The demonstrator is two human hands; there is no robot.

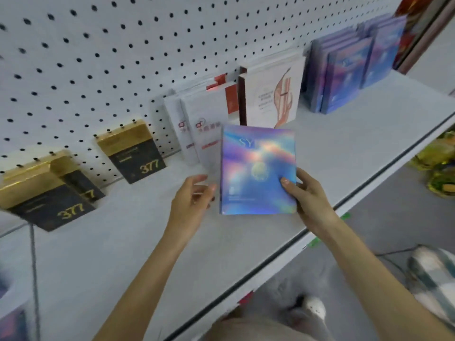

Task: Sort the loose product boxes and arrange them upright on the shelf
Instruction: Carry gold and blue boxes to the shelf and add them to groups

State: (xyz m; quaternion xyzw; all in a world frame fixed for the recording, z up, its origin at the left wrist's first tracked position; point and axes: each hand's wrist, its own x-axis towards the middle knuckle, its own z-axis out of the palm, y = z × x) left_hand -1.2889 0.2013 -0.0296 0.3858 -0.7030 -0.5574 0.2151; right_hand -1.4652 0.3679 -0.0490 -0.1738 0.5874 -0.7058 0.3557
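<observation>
My R hand pinches holo box by its edge; L hand open beside it. Should go w/ matching blue stack, upright.

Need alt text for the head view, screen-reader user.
The right hand holds a holographic blue box at a white shelf, the open left hand beside it. Behind are black-gold boxes, white boxes and matching blue boxes against a pegboard.

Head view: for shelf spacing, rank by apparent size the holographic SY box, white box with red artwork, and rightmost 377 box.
1. holographic SY box (nearest camera).
2. white box with red artwork and rightmost 377 box: alike, unranked.
</observation>
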